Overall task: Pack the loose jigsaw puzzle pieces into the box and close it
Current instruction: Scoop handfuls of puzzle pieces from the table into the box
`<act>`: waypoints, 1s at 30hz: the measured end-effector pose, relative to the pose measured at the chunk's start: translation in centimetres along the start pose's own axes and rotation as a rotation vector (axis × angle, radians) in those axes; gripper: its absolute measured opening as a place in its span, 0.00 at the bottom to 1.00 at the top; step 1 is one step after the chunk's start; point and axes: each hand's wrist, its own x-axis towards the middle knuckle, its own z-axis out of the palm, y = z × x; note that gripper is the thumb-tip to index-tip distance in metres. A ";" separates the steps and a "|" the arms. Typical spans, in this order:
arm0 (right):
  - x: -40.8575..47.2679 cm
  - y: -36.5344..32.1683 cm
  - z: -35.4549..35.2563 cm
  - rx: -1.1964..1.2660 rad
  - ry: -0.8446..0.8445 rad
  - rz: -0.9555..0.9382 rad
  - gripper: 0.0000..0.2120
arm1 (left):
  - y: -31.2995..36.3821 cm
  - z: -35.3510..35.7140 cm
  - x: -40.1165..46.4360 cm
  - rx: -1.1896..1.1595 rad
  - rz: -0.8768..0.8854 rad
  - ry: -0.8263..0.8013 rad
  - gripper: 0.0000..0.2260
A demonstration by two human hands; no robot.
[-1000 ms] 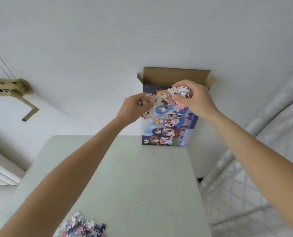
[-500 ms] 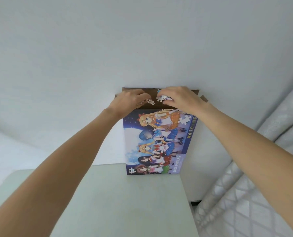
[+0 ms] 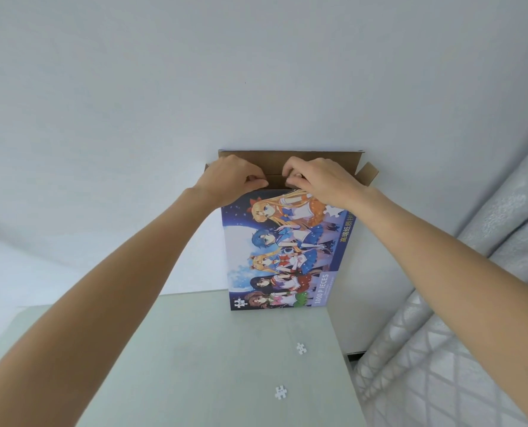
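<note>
Both hands have dropped to the open top of the box since a moment ago, and the pieces that showed at the fingertips then are out of sight now. Two white pieces lie on the surface that were not visible before. The left hand (image 3: 230, 177) sits at the box's top left corner, its fingers curled down at the brown opening; whether they pinch anything I cannot tell. The right hand (image 3: 321, 177) is just beside it, fingers also curled over the top edge, their tips hidden inside the mouth, so its hold is unclear too.

The box (image 3: 287, 251) stands upright at the far end of the surface (image 3: 194, 365), leaning back on the white wall (image 3: 256, 72), its printed cartoon face turned toward the person. Its brown top flap (image 3: 321, 155) is up against the wall and a small side flap (image 3: 368, 173) sticks out to the right.

One jigsaw piece (image 3: 301, 348) lies on the surface in front of the box, and another jigsaw piece (image 3: 280, 392) lies nearer the person. A patterned grey bed (image 3: 460, 349) runs along the right side.
</note>
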 end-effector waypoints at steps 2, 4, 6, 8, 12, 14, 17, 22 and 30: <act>0.1 -0.3 -0.1 0.021 0.044 -0.023 0.09 | 0.5 -0.2 -0.5 -0.058 -0.025 0.035 0.09; 0.0 -0.7 -0.1 0.037 0.055 -0.041 0.11 | 0.9 -0.2 -1.1 -0.147 -0.065 0.060 0.08; -0.2 -1.1 0.0 0.046 0.040 -0.025 0.12 | 1.2 -0.2 -1.8 -0.232 -0.106 0.057 0.07; -0.6 -1.5 0.2 0.055 0.046 -0.004 0.13 | 1.2 -0.3 -2.5 -0.268 -0.134 0.068 0.07; -3.3 -3.1 0.5 0.073 0.241 -0.052 0.13 | 2.0 -0.3 -5.1 -0.120 -0.080 0.265 0.08; -6.1 -4.5 1.5 0.058 0.348 -0.108 0.12 | 3.2 0.0 -7.9 -0.087 -0.026 0.412 0.08; -11.8 -6.6 6.1 0.111 0.344 -0.067 0.10 | 5.5 2.9 -13.8 -0.165 -0.059 0.458 0.07; -20.2 -8.2 16.6 0.268 0.020 0.235 0.11 | 7.0 10.7 -24.8 -0.324 -0.416 0.092 0.08; -25.8 -9.9 29.1 0.195 -0.505 0.678 0.33 | 8.7 17.4 -40.1 -0.366 -0.716 -0.406 0.13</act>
